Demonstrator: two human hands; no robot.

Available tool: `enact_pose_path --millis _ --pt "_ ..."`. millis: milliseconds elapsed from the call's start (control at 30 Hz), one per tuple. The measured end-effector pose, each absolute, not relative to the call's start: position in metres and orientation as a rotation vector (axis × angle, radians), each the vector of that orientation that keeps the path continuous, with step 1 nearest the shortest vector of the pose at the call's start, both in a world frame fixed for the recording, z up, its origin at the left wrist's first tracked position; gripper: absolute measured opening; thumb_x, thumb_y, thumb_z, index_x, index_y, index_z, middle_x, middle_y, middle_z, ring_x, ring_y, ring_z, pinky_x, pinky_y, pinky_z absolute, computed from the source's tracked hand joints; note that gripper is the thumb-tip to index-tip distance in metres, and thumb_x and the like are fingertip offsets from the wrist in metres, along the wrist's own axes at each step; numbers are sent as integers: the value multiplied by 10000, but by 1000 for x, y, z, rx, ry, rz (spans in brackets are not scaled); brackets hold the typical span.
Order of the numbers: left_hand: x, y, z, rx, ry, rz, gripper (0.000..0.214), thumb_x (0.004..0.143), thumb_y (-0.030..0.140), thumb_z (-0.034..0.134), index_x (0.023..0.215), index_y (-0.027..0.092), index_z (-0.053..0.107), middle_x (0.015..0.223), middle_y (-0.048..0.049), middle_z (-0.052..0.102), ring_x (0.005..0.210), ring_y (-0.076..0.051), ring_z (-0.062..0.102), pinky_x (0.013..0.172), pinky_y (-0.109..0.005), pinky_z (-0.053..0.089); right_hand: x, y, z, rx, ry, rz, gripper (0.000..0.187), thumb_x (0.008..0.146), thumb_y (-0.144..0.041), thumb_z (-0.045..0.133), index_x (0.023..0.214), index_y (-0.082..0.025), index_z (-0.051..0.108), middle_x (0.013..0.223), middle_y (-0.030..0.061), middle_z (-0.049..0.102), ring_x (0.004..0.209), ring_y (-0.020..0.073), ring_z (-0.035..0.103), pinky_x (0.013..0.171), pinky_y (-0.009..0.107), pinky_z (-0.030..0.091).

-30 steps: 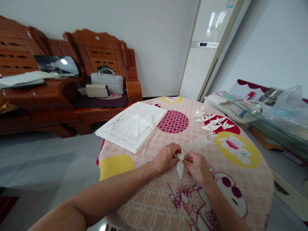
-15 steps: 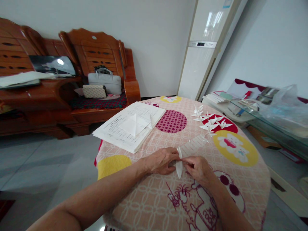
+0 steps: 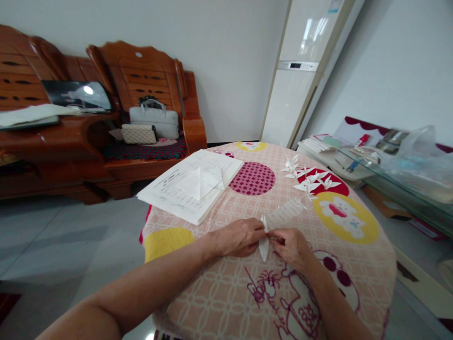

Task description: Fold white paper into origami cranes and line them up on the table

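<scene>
A narrow folded white paper stands between my hands on the patterned tablecloth, its two pointed ends showing above and below my fingers. My left hand grips it from the left with closed fingers. From the right, the fingertips of my right hand pinch its middle edge. Just beyond lies a strip of printed paper. Farther right sits a group of several folded white paper cranes.
A stack of printed sheets with a folded paper square on top lies at the table's left. To the right is a glass-topped table with a plastic bag. Wooden chairs holding bags stand behind.
My left fingers have drawn in closer on the folded paper. My right hand keeps nearly the same pinch, and the paper stays in place.
</scene>
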State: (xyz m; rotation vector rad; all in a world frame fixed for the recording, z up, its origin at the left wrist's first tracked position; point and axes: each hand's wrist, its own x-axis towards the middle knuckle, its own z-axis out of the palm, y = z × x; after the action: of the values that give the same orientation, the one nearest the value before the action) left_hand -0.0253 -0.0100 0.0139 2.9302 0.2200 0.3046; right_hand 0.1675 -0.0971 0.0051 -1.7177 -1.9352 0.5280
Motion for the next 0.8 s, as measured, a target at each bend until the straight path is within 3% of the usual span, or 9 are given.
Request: enact_pose_path --millis 133,433,667,800 --pt "-22 -12 9 3061 192 342 81 870 168 509 901 146 580 892 -78 613 798 -184 573 688 -286 466 167 -96 5 -1750 -1952 546 305 763 -164 501 890 -178 778 646 30 694 577 150 582 553 237 357" --pt "-19 -16 0 3015 405 397 112 889 199 505 836 162 596 856 -50 627 751 -153 583 663 -260 450 169 -101 9 -1720 -2043 529 291 742 -143 542 927 -180 764 691 21 701 613 144 587 597 233 379" --pt "-20 -11 -5 2773 474 465 145 871 170 520 868 159 665 879 -38 663 813 -146 613 706 -224 431 169 -101 0 -1599 -2108 396 220 830 -173 516 793 -182 733 760 56 707 708 161 618 662 237 388" --pt "-19 -7 -3 2525 532 514 137 873 184 547 844 147 676 855 -37 658 802 -131 607 709 -204 423 166 -97 -4 -1696 -2008 397 228 832 -203 529 648 -162 658 588 12 604 577 133 543 567 228 331"
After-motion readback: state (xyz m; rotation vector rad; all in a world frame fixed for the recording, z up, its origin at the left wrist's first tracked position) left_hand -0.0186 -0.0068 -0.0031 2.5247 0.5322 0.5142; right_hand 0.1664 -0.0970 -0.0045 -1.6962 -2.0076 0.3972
